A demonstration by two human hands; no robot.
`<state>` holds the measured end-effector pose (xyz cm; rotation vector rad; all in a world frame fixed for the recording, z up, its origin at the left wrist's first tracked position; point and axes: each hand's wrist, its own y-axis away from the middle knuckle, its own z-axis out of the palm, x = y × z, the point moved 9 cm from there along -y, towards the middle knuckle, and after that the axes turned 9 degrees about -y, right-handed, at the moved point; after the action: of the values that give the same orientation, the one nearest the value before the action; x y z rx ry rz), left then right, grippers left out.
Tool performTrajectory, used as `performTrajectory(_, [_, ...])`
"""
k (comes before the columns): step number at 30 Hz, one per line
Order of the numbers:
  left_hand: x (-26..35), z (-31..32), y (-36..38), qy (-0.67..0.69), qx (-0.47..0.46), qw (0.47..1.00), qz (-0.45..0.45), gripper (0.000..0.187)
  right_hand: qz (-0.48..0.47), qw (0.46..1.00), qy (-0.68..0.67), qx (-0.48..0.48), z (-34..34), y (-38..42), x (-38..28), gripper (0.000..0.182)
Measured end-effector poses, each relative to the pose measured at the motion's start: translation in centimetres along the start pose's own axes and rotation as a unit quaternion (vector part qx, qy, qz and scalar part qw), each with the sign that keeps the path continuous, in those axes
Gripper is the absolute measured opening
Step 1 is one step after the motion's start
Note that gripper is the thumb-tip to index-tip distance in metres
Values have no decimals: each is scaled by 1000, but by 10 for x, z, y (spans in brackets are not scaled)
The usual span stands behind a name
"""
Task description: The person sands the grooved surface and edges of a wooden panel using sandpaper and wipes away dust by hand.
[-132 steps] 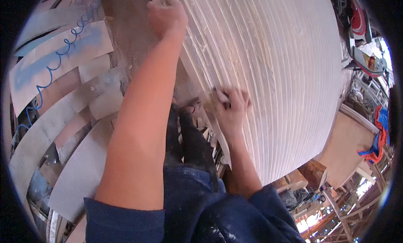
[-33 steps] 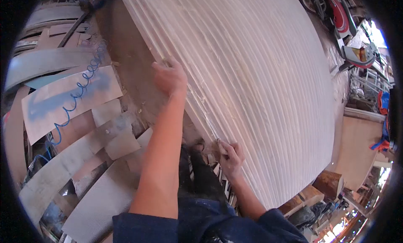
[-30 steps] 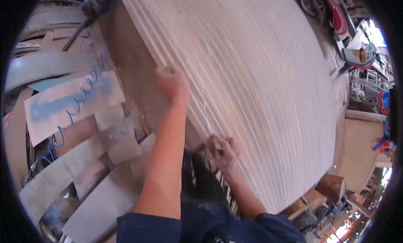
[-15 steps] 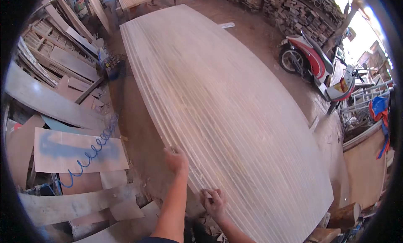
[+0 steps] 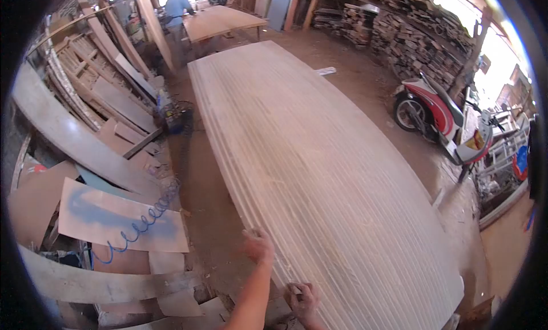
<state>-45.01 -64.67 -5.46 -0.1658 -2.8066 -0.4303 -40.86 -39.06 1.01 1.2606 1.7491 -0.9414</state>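
The view is widening over the whole ridged panel [image 5: 319, 170], which is running from upper centre to lower right. Both hands are working low in the frame: the left hand [image 5: 260, 245] is curling beside its left edge, the right hand [image 5: 304, 300] is bending over that edge. Whether either is gripping anything, I cannot tell. No container is showing clearly. 1 person [image 5: 176, 9] is standing upper left.

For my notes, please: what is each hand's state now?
Left hand: fingers curled at the panel's edge; grip cannot be told.
Right hand: fingers curled by the same edge; grip cannot be told.
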Motion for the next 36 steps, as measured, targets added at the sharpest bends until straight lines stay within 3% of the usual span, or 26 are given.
performTrajectory(1, [1, -2, 2, 44, -7, 999, -7, 62, 31, 999, -27, 12, -2, -2, 4, 14])
performTrajectory(3, [-6, 9, -9, 66, 52, 996, 14, 61, 3, 1000, -13, 14, 1, -1, 6, 13])
performTrajectory(7, [0, 9, -7, 49, 25, 998, 22, 59, -47, 998, 31, 18, -2, -2, 1, 12])
performTrajectory(11, [-1, 9, -3, 71, -9, 997, 5, 56, -38, 999, 22, 27, -4, -1, 0, 10])
performTrajectory(15, [-1, 11, -2, 48, 1, 999, -4, 55, -24, 999, 29, -30, 6, -5, 27, 13])
performTrajectory(18, [-4, 20, -10, 112, 41, 991, 62, 53, -31, 993, 53, -100, 4, -5, 14, 22])
performTrajectory(20, [-11, 32, -17, 110, 70, 991, 38, 50, -17, 991, 61, -117, 5, -4, 22, 25])
performTrajectory(22, [-4, 19, -12, 105, 71, 990, 58, 51, 20, 993, 13, -113, -6, -8, 15, 28])
performTrajectory(26, [3, 6, -2, 58, -5, 998, 7, 55, 62, 996, -22, -65, -31, 7, 43, 38])
performTrajectory(28, [2, 7, -3, 59, -13, 998, 7, 56, 46, 997, -31, -45, -36, 9, 42, 38])
performTrajectory(30, [0, 5, -3, 35, 9, 999, 3, 54, 29, 998, -41, -27, -40, 9, 37, 38])
performTrajectory(32, [-1, 5, -3, 52, 40, 998, 22, 53, 84, 992, -64, -66, -34, 11, 38, 35])
performTrajectory(36, [0, 8, -7, 76, 81, 992, 54, 49, 59, 994, -23, -91, -18, 17, 42, 32])
